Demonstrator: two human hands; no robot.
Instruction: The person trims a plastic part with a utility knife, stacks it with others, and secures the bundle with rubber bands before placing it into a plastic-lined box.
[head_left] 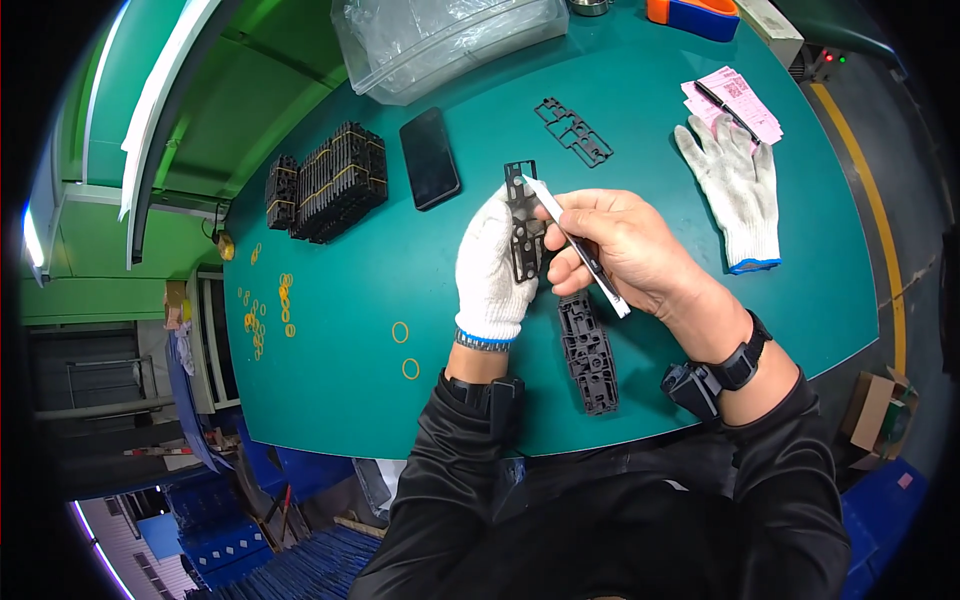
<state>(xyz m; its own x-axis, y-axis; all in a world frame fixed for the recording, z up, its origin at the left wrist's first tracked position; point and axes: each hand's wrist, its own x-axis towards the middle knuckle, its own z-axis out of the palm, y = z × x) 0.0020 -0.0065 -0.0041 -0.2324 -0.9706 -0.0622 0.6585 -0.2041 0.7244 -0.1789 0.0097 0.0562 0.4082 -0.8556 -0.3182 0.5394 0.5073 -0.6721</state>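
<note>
So our gloved left hand (492, 268) is pinching a flat black plastic frame (524, 222) upright over the green table (400, 260), while our bare right hand (620, 250) is closed around a slim knife (578, 245), blade tip right at the frame's top edge. Looks like trimming work to us. Progress-wise: bundled stacks of black parts (330, 182) sit far left, which we'd guess are finished. A small pile (588, 352) lies just below our hands and one loose frame (573, 130) further up, probably still to do. The frame itself is thin, with square cutouts, no visible damage
</note>
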